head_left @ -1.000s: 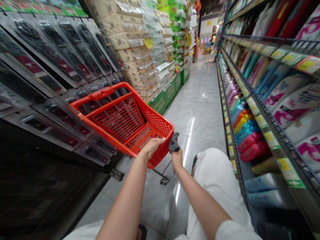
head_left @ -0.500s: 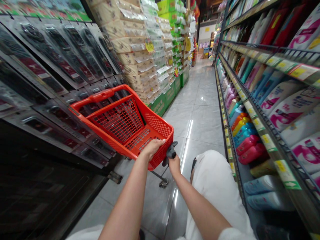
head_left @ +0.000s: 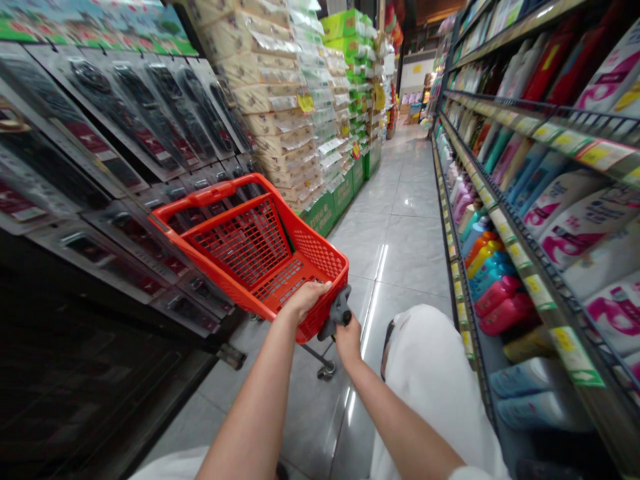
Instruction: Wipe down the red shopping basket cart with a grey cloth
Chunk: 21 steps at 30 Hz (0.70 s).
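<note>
A small red plastic shopping cart [head_left: 245,247] stands in front of me with its basket tilted in my view; the inside shows only bare red lattice. My left hand [head_left: 306,300] grips the near end of its rim, thumb lying over the top and fingers mostly hidden. In my right hand [head_left: 349,337] is a crumpled grey cloth [head_left: 337,310], held against the outside of that same end. A small black round spot shows on the cloth; what it is I cannot tell. One caster [head_left: 326,370] is visible beneath the basket.
Shelves of bottles [head_left: 500,273] run along my right, close to my white-trousered knee [head_left: 425,353]. At left hang packaged goods [head_left: 145,113] on a rack. Stacked tissue packs [head_left: 280,120] line the aisle beyond the cart, above grey floor tiles [head_left: 405,247].
The grey cloth has shifted slightly down and left along the cart's end, spreading wider, with my right hand following. My left hand keeps its grip. The view has tilted a little.
</note>
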Each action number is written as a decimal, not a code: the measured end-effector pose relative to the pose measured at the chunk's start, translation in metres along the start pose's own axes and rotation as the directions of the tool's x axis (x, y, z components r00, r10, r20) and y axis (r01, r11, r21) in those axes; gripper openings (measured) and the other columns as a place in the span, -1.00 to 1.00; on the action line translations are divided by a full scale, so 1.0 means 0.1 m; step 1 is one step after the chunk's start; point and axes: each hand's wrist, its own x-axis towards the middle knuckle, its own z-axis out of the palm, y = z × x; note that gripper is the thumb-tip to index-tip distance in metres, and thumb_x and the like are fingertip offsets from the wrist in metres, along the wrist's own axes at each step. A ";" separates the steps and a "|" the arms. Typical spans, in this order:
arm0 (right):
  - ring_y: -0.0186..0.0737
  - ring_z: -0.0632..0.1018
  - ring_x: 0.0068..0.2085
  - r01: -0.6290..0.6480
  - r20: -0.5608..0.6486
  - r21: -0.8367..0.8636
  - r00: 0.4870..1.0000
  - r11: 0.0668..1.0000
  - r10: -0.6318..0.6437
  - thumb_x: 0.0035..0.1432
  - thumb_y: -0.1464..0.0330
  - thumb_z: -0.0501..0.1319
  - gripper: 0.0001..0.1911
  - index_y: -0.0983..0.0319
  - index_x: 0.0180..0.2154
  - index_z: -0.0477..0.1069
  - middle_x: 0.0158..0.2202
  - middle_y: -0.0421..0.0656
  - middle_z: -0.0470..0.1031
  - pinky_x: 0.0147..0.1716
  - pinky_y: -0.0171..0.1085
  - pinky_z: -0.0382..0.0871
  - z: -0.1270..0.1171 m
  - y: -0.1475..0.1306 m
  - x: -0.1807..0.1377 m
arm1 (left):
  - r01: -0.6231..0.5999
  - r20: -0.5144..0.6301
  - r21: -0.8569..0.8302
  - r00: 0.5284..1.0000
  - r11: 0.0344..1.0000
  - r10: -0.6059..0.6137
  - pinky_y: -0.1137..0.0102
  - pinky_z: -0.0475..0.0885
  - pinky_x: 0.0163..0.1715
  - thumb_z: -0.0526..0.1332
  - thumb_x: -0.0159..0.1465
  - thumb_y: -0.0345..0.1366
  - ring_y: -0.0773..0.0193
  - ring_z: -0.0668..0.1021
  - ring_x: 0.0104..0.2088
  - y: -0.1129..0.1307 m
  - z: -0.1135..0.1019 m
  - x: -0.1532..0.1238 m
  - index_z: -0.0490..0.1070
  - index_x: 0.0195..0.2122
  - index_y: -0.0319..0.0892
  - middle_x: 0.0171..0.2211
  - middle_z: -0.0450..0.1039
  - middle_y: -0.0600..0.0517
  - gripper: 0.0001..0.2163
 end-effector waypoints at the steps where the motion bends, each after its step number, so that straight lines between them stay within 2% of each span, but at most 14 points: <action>1: -0.09 0.54 0.04 0.067 0.003 0.020 0.998 0.998 -0.067 -0.04 0.44 0.08 -0.50 0.22 -0.03 0.51 -0.07 -0.10 0.60 0.18 -0.07 0.29 0.00 -0.06 0.03 | 0.006 0.012 -0.011 1.000 1.000 -0.006 0.40 0.30 -0.50 0.40 0.03 -0.01 0.34 0.41 -0.61 0.00 0.00 0.00 0.47 -0.57 -0.24 -0.63 0.47 0.03 -0.64; 3: -0.12 0.41 0.21 0.198 0.050 0.049 0.978 0.979 -0.200 -0.07 0.48 0.07 -0.38 0.20 0.08 0.44 0.12 -0.10 0.48 0.27 -0.09 0.15 0.00 -0.13 0.05 | 0.002 0.015 -0.041 1.000 0.999 -0.001 0.40 0.33 -0.46 0.42 0.01 -0.03 0.34 0.44 -0.59 0.00 0.00 0.00 0.49 -0.56 -0.25 -0.61 0.49 0.02 -0.65; 5: -0.13 0.35 0.26 0.223 0.095 0.038 0.969 0.974 -0.226 -0.12 0.51 0.06 -0.33 0.18 0.10 0.43 0.17 -0.11 0.44 0.29 -0.11 0.13 -0.01 -0.09 0.03 | -0.012 0.006 -0.065 1.000 0.998 0.012 0.40 0.35 -0.43 0.44 -0.02 -0.05 0.33 0.45 -0.57 0.00 0.01 0.01 0.50 -0.56 -0.27 -0.59 0.50 0.01 -0.66; 7: -0.09 0.45 0.17 0.113 0.085 -0.008 0.990 0.994 -0.112 -0.14 0.50 0.08 -0.40 0.18 -0.01 0.51 0.03 -0.09 0.55 0.21 -0.11 0.25 0.00 0.03 -0.02 | -0.013 0.002 -0.072 1.000 0.997 0.013 0.40 0.35 -0.42 0.45 -0.03 -0.06 0.31 0.47 -0.55 -0.01 0.02 0.02 0.50 -0.54 -0.27 -0.58 0.51 0.00 -0.67; 10: -0.03 0.60 -0.13 -0.122 0.009 -0.044 0.992 0.992 0.122 -0.11 0.41 0.13 -0.71 0.21 -0.31 0.56 -0.32 -0.10 0.64 -0.05 -0.10 0.45 0.02 0.15 0.00 | 0.027 0.019 -0.065 0.999 0.998 -0.026 0.38 0.34 -0.44 0.44 -0.01 -0.04 0.28 0.48 -0.55 -0.02 0.00 0.02 0.50 -0.52 -0.27 -0.57 0.51 -0.02 -0.65; 12: -0.06 0.60 -0.19 -0.154 -0.038 0.019 0.987 0.988 0.155 -0.07 0.35 0.16 -0.78 0.23 -0.35 0.53 -0.35 -0.10 0.63 -0.12 -0.13 0.47 0.03 0.10 0.10 | 0.062 0.030 -0.057 0.998 0.996 -0.060 0.36 0.33 -0.46 0.42 0.01 -0.03 0.26 0.48 -0.56 -0.02 -0.01 0.01 0.49 -0.52 -0.27 -0.59 0.50 -0.03 -0.65; 14: -0.10 0.59 -0.11 -0.078 -0.057 0.087 0.995 0.993 0.083 -0.01 0.33 0.16 -0.72 0.24 -0.25 0.53 -0.22 -0.07 0.63 -0.04 -0.13 0.44 0.04 -0.03 0.17 | 0.067 0.029 -0.054 0.997 0.996 -0.066 0.36 0.34 -0.47 0.41 0.02 -0.03 0.26 0.48 -0.57 -0.02 -0.01 0.01 0.49 -0.51 -0.26 -0.59 0.50 -0.02 -0.66; 16: -0.12 0.54 0.03 0.010 -0.044 0.090 0.999 0.996 -0.006 0.03 0.37 0.12 -0.62 0.23 -0.10 0.52 -0.05 -0.05 0.59 0.13 -0.10 0.33 0.08 -0.13 0.11 | 0.041 -0.003 -0.053 0.999 0.998 -0.041 0.38 0.34 -0.47 0.42 0.01 -0.06 0.29 0.47 -0.58 -0.01 0.01 0.02 0.49 -0.52 -0.26 -0.60 0.50 0.00 -0.68; 19: -0.14 0.40 0.23 0.061 0.045 0.050 0.997 0.997 -0.063 -0.04 0.49 0.07 -0.43 0.21 0.05 0.47 0.12 -0.09 0.48 0.29 -0.09 0.14 0.17 -0.11 -0.26 | 0.027 -0.048 -0.047 0.998 0.999 -0.029 0.40 0.35 -0.50 0.41 0.01 -0.08 0.33 0.44 -0.61 0.02 0.06 0.04 0.46 -0.55 -0.25 -0.63 0.46 0.04 -0.69; 21: -0.16 0.36 0.27 0.051 0.164 0.076 0.984 0.996 -0.063 -0.09 0.53 0.05 -0.34 0.16 0.10 0.44 0.18 -0.15 0.43 0.30 -0.12 0.13 0.22 0.00 -0.55 | 0.049 -0.046 -0.039 0.998 0.998 -0.051 0.40 0.35 -0.52 0.39 0.03 -0.08 0.33 0.43 -0.62 0.04 0.10 0.04 0.45 -0.55 -0.25 -0.64 0.45 0.04 -0.70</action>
